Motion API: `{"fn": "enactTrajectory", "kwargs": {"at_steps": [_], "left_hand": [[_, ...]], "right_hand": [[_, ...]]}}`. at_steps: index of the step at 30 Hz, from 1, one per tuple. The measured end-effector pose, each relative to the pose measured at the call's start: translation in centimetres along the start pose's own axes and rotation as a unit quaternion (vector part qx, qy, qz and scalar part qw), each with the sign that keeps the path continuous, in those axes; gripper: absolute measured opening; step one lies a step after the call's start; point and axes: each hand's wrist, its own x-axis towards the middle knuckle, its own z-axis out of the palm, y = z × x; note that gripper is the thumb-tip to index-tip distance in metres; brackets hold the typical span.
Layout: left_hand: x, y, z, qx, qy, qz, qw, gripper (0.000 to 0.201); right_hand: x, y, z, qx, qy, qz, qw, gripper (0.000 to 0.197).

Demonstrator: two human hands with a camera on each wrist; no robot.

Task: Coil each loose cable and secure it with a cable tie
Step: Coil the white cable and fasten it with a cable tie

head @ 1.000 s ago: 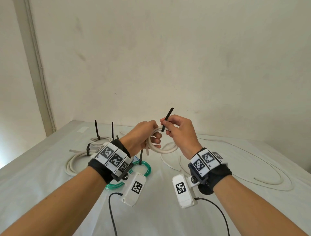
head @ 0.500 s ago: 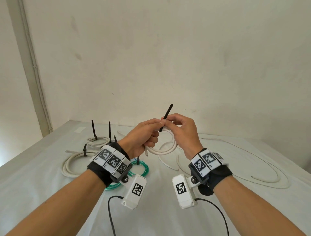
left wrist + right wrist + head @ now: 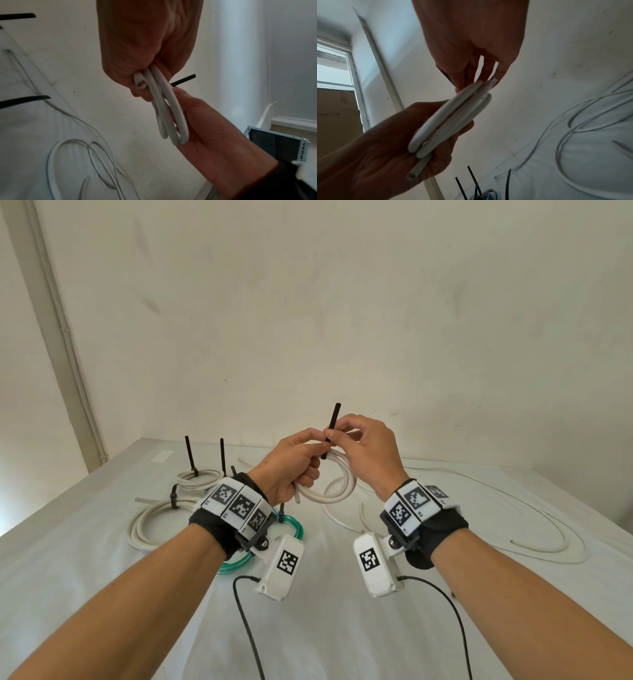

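Above the white table point(image 3: 342, 628) my left hand point(image 3: 291, 463) grips a small coil of thick white cable point(image 3: 337, 491), its loops bunched in the curled fingers point(image 3: 140, 75). The same white coil point(image 3: 447, 121) shows edge-on in the right wrist view. My right hand point(image 3: 363, 446) pinches a black cable tie point(image 3: 331, 428) at the top of the coil; the tie's free end points up. In the left wrist view the black tie's tip point(image 3: 185, 80) juts out behind the white coil point(image 3: 171, 111). Where the tie passes round the coil is hidden by the fingers.
At the back left lie two tied white coils point(image 3: 161, 515) point(image 3: 200, 477) and a tied green coil point(image 3: 291, 525), black tie tails standing up. Loose thin white cables point(image 3: 534, 542) sprawl over the right half of the table. The wall stands close behind.
Both hands have risen a little with the coil. The right hand's pinch has shifted up the tie, and the tie stands more upright than a second ago.
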Motion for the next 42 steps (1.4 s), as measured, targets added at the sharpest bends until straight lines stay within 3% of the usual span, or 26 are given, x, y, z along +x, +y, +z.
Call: {"fn": "enactTrajectory", "kwargs": {"at_steps": [5, 9, 13, 22, 28, 32, 34, 38, 42], "left_hand": [[0.6, 0.3, 0.0, 0.062, 0.01, 0.024, 0.998, 0.017], [0.2, 0.8, -0.1, 0.076, -0.037, 0.027, 0.996, 0.011], [0.0, 1.1, 0.3, 0.07, -0.041, 0.063, 0.995, 0.01], [0.3, 2.0, 0.7, 0.106, -0.076, 0.043, 0.99, 0.008], [0.4, 1.4, -0.2, 0.105, -0.063, 0.023, 0.992, 0.015], [0.5, 1.2, -1.4, 0.021, -0.05, -0.012, 0.998, 0.018], [0.7, 1.0, -1.9, -0.015, -0.015, -0.027, 0.999, 0.015], [1.0, 0.2, -2.4, -0.061, 0.085, -0.031, 0.994, 0.02], [0.8, -0.5, -2.8, -0.09, 0.109, -0.028, 0.99, 0.02]], "right_hand": [[0.2, 0.4, 0.4, -0.026, 0.03, 0.006, 0.999, 0.011], [0.2, 0.0, -0.4, 0.004, 0.035, 0.01, 0.999, 0.009], [0.4, -0.9, -0.8, 0.014, 0.067, -0.042, 0.997, 0.009], [-1.4, -0.8, 0.2, -0.033, 0.138, -0.153, 0.978, 0.014], [-1.2, 0.5, -1.1, -0.089, 0.053, -0.156, 0.982, 0.004], [-1.3, 1.0, -1.0, -0.062, -0.042, -0.067, 0.995, 0.014], [-1.7, 1.1, -0.5, -0.075, -0.097, -0.036, 0.992, 0.021], [-2.3, 0.3, 1.3, -0.097, -0.109, -0.015, 0.989, 0.018], [-2.0, -0.9, 1.7, -0.012, -0.142, 0.065, 0.988, 0.019]]}}
